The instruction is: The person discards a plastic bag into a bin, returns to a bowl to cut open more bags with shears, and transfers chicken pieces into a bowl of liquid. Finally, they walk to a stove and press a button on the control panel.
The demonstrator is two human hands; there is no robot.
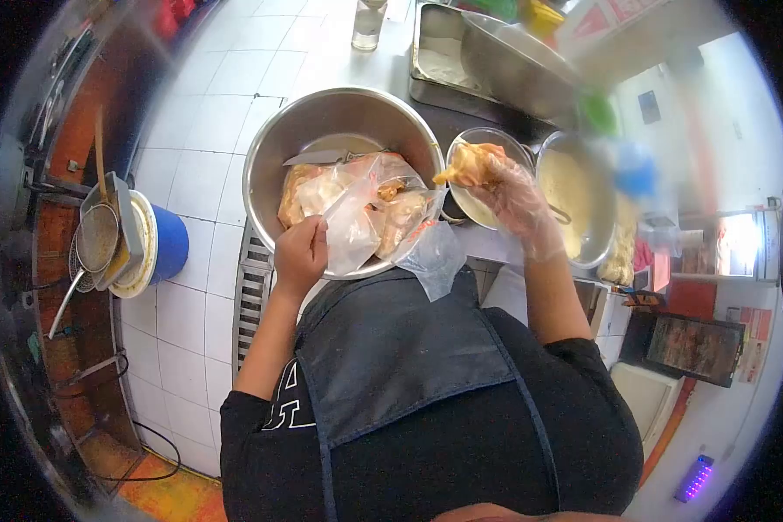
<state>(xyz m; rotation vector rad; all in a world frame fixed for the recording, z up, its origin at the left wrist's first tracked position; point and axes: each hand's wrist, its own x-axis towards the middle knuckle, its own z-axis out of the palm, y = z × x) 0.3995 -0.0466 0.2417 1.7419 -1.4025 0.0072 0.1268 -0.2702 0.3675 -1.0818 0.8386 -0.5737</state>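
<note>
My bare left hand (pixel 302 254) pinches the edge of a clear plastic bag (pixel 354 228) at the front of a large steel pot (pixel 265 143). Pieces of raw meat (pixel 402 223) show in the bag's mouth, and more bagged meat lies in the pot, with a knife (pixel 315 157) near its back wall. My right hand (pixel 524 207), in a clear plastic glove, is raised over a metal bowl (pixel 458 190) to the right of the pot. Its fingers are closed round a piece of raw meat (pixel 471 165) that looks yellowish and coated.
Right of the bowl stands a larger basin (pixel 600 228) of pale batter or flour. Behind are a rectangular steel tray (pixel 424 85) with white powder and a glass (pixel 369 26). At the left, a strainer (pixel 97 237) rests on a blue bucket (pixel 170 246).
</note>
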